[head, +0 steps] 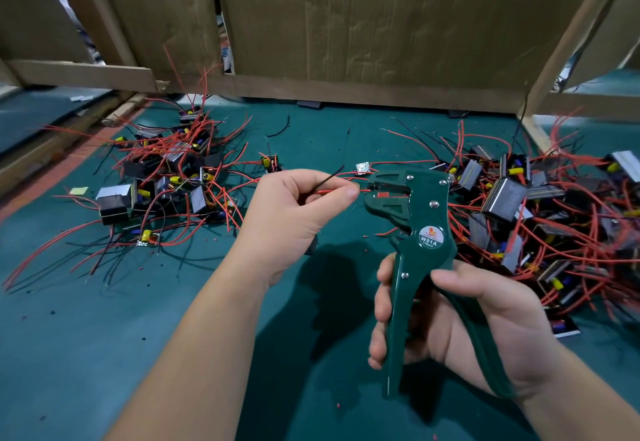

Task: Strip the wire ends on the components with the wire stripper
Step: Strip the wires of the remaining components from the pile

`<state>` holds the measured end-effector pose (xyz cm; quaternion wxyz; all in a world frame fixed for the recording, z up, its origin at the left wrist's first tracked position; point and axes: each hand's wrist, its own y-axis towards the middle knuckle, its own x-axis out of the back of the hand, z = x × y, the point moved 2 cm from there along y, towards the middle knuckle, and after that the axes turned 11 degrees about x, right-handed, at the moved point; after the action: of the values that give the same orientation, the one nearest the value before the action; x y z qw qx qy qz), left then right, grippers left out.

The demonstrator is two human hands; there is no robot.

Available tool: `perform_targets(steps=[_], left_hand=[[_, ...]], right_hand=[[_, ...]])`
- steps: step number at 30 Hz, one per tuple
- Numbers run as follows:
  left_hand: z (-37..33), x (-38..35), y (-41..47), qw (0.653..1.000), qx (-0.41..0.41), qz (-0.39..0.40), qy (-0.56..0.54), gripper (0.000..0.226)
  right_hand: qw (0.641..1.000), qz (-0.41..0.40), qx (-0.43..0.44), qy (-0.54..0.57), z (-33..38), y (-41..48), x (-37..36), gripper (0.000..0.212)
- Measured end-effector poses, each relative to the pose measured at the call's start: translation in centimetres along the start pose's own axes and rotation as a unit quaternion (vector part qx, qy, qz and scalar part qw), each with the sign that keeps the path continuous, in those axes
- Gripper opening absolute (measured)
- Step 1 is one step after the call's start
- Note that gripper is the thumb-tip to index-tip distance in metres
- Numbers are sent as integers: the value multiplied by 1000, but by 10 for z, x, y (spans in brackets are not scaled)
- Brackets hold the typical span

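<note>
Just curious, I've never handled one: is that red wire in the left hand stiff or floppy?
Probably floppy: the red wire is straight only between left hand and wire stripper. Likely light: piled wires arc freely.

Left hand (294, 212), right hand (485, 319) both showing bare; forearms running bare along whole visible length; thumbnails looking short, neatly trimmed.

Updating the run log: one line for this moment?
left hand: pinches red wire | right hand: grips wire stripper | wire end: at stripper head | handles: apart
</note>
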<state>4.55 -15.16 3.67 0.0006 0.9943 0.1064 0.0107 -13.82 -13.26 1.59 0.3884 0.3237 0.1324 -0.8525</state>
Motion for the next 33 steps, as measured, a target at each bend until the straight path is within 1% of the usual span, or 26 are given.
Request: perform_targets(steps=[4, 9, 14, 17, 19, 21, 24, 25, 27, 28, 30, 32, 33], left_hand=[[2, -1, 1, 1000, -4, 5, 7, 15], [2, -1, 0, 1000, -7, 13, 10, 17], [5, 0, 1, 999, 8, 28, 20, 12], [6, 0, 2, 999, 3, 28, 41, 12], [7, -1, 3, 998, -4, 23, 53, 15], [12, -4, 4, 998, 8, 36, 43, 21], [13, -11, 3, 997, 46, 54, 39, 21], [12, -12, 3, 996, 67, 51, 12, 23], [9, -10, 5, 984, 130, 56, -108, 34], [7, -10, 5, 968, 161, 72, -177, 42], [4, -10, 5, 927, 208, 117, -288, 52], [3, -14, 1, 884, 242, 150, -369, 59], [3, -16, 0, 871, 254, 152, -392, 62]], right_hand=[[1000, 0, 3, -15, -3, 0, 0, 44], [998, -30, 2, -48, -2, -2, 2, 42], [996, -63, -7, -62, -2, -2, 2, 48], [992, -102, -11, -74, -4, -1, -1, 52], [984, -155, 8, -82, -6, 1, -1, 54], [977, -194, 31, -87, -8, 4, -1, 47], [976, -204, 62, -47, -8, 8, 0, 42], [976, -198, 82, -26, -7, 8, 1, 41], [977, -172, 123, -2, -1, 7, 3, 43], [979, -150, 135, 2, 1, 7, 3, 47], [987, -95, 127, 0, 3, 4, 2, 56], [993, -52, 100, -22, 0, 3, -1, 59], [994, -43, 89, -42, -2, 3, -2, 61]])
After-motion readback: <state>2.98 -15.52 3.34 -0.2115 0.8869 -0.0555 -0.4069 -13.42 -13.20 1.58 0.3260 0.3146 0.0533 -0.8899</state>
